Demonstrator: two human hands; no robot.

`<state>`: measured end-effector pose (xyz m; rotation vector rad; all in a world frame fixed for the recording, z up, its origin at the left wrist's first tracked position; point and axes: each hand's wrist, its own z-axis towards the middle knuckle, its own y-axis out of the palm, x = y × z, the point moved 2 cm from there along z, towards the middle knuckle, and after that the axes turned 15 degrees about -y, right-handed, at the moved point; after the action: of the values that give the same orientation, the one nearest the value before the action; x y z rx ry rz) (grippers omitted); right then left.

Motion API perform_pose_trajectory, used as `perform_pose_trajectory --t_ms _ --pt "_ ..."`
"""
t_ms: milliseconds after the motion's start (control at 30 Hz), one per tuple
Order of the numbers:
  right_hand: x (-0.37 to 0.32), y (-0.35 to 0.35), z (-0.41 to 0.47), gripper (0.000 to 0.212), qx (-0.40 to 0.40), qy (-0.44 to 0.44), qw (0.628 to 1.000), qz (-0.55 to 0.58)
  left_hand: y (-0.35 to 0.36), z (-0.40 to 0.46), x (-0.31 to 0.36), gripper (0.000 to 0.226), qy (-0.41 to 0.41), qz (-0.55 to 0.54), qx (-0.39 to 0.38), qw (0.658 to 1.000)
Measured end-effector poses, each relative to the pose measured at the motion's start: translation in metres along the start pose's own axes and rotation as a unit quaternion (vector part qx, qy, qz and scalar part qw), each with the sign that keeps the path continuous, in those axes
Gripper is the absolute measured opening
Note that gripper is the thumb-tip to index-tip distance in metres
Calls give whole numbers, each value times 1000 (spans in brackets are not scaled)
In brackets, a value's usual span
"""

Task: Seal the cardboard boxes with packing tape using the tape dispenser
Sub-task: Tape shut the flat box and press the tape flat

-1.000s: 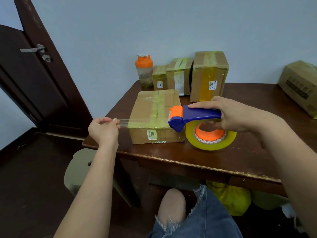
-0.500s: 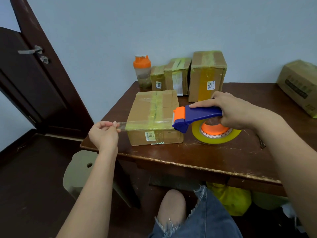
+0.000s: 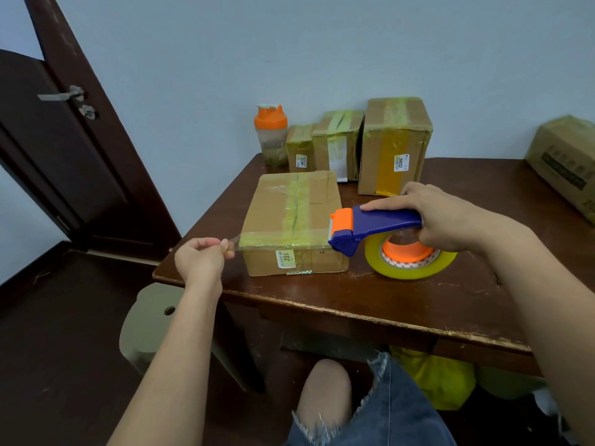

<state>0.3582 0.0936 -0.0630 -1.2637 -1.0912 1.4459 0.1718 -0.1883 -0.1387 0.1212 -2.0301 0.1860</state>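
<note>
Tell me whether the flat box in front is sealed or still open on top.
Shut. The flat box has its top flaps down flat, with yellowish tape along the centre seam and a fresh strip stretched across near the front edge.

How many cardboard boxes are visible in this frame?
5. One flat box lies at the table's front left corner; three taped boxes stand along the wall, small, medium and tall; one lies at the right edge, partly cut off.
</note>
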Motion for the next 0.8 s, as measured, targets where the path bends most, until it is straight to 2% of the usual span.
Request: perform_pose_trajectory --t_ms 133,267,433,600,700,800 --pt "3 5 -1 98 6 8 1000 15 3 7 -2 11 -38 38 -38 998" --pt "6 10 -3 101 8 16 998 54 9 6 -1 12 -35 91 -45 994" --pt "5 12 -4 99 9 21 997 69 13 6 0 22 15 171 -46 984" --pt "4 13 -4 98 17 20 997 76 14 1 -1 24 88 238 -11 967" --pt "4 14 -4 97 18 24 996 82 13 -2 -3 28 167 322 47 931" --pt "3 13 -4 97 18 23 996 80 8 4 -7 46 195 377 77 902"
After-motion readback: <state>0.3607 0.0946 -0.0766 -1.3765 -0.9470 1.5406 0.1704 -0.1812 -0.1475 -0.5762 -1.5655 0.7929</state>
